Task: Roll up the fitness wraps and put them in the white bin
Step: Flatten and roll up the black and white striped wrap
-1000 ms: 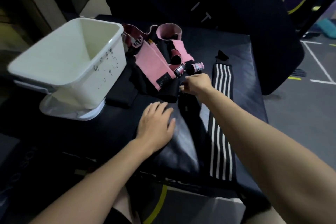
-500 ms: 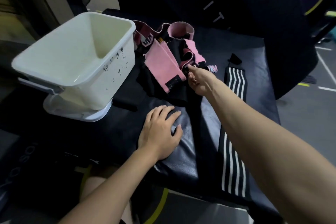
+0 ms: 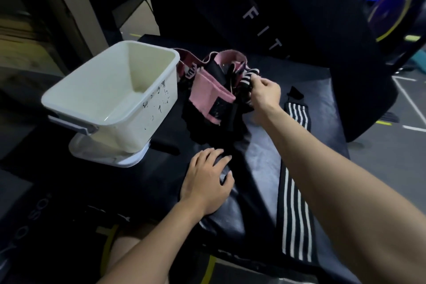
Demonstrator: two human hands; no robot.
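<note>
An empty white bin (image 3: pixel 110 108) stands on its lid at the left of a black padded bench (image 3: pixel 260 168). Right of the bin lies a heap of pink and black wraps (image 3: pixel 212 97). My right hand (image 3: pixel 265 92) reaches into the heap and pinches a black-and-white striped wrap (image 3: pixel 246 78) lifted out of it. A second striped wrap (image 3: pixel 294 203) lies stretched flat along the bench under my right forearm. My left hand (image 3: pixel 207 180) rests flat on the bench pad, fingers spread, at the near end of a black strip.
A tall black pad with white letters (image 3: pixel 258 21) stands upright behind the bench. Gym floor with white lines (image 3: pixel 403 145) lies to the right. A dark mat sits at lower left.
My right hand has moved further into the heap and raised a striped wrap from it. The left hand has stayed flat on the pad.
</note>
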